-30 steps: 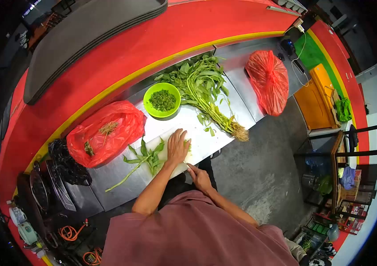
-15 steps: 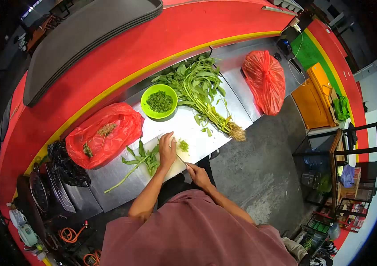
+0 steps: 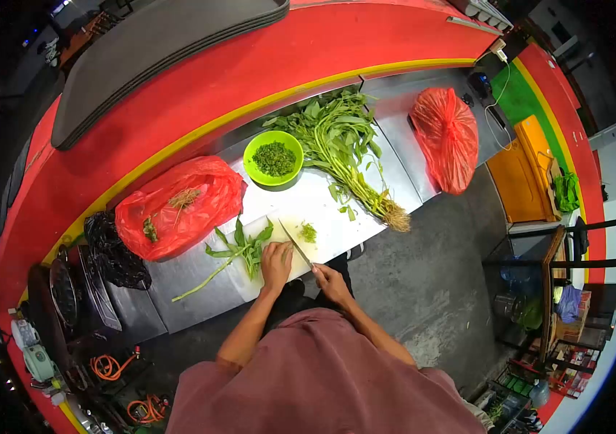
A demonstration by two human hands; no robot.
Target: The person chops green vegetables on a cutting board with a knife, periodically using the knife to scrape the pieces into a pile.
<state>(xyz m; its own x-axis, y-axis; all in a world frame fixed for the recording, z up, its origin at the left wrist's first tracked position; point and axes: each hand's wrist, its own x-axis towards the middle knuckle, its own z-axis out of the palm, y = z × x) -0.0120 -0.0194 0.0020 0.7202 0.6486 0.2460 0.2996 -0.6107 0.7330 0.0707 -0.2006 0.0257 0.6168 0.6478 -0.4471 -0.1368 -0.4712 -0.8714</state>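
Observation:
My right hand (image 3: 330,283) grips the handle of a knife (image 3: 294,241), whose blade slants up and left over a pale cutting board (image 3: 298,268). On the board's left side rests my left hand (image 3: 277,265), fingers curled together; what lies under them is hidden. Leafy green stalks (image 3: 250,252) lie just left of that hand, one long stem reaching toward the counter's front. A small heap of chopped greens (image 3: 308,232) sits right of the blade. Beyond the board stands a lime-green bowl (image 3: 251,171) containing finely chopped greens (image 3: 275,158).
A big bunch of rooted leafy greens (image 3: 344,152) lies at the back right of the metal counter (image 3: 199,307). An opened red plastic bag (image 3: 207,181) and a black bag (image 3: 116,264) are on the left. A tied red bag (image 3: 447,141) stands far right.
My left hand has drawn back toward me from the board's far part. The knife blade now shows in full, turned more up and left. The whole view has shifted slightly.

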